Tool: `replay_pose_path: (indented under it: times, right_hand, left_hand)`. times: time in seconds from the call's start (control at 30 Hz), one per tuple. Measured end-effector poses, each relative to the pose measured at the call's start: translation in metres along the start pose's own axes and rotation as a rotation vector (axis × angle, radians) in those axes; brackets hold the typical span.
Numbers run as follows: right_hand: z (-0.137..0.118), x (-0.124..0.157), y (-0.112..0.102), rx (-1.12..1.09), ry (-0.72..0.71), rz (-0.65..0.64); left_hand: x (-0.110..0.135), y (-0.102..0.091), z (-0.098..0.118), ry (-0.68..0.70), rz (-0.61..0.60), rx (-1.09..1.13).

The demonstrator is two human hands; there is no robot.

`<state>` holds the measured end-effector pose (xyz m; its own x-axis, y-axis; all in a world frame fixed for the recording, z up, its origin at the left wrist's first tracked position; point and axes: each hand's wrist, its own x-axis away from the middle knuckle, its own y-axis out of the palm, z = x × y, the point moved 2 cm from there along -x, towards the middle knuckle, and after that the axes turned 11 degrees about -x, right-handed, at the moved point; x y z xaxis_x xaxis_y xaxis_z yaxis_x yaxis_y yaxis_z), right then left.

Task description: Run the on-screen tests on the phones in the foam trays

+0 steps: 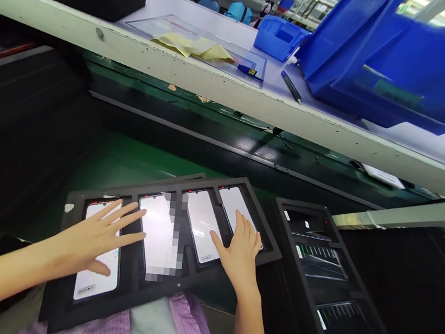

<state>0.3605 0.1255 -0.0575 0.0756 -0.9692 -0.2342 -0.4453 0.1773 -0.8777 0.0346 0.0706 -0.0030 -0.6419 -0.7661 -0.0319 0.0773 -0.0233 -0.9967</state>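
The left hand was spread wide over the leftmost phone, its thumb above that bright screen and its longest fingers reaching to the left edge of the second phone. The right hand was half spread at the other end, fingertips over the rightmost phone and thumb at the right edge of the third phone. Neither hand seemed to grip anything; whether the fingers pressed on the glass or floated just above it could not be told.

All four phones lay face up in separate slots of a black tray at the near side, close to the person's lap. Part of the second phone was hidden by blocky blurring.

With both hands so near the glass, a light touch was best: flat finger pads, even pressure, no nails dragged across the screens. Keeping the tray level mattered too, since it sat at a slant and a push on one end might have tipped it. Care was wise with the right elbow, because a second tray holding dark, glossy panels stood just to the right. The pen and blue bin were on the far bench, well apart from the hands.
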Motion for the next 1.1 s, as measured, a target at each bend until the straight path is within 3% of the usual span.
replay_pose_path:
  times: [0.1,0.23,0.83,1.1]
  right_hand:
    - [0.001,-0.005,0.002,0.019,-0.006,-0.029]
    - [0.000,-0.007,0.005,-0.004,-0.042,0.000]
    - [-0.008,-0.012,0.010,0.025,-0.111,-0.003]
    - [-0.008,-0.013,0.006,0.034,-0.157,-0.016]
  left_hand:
    - [-0.034,0.000,0.000,0.077,-0.202,-0.017]
    - [-0.051,-0.002,-0.004,0.083,-0.320,-0.060]
    - [-0.039,0.004,-0.017,0.091,-0.326,-0.049]
    - [-0.038,0.005,-0.013,0.106,-0.241,0.066]
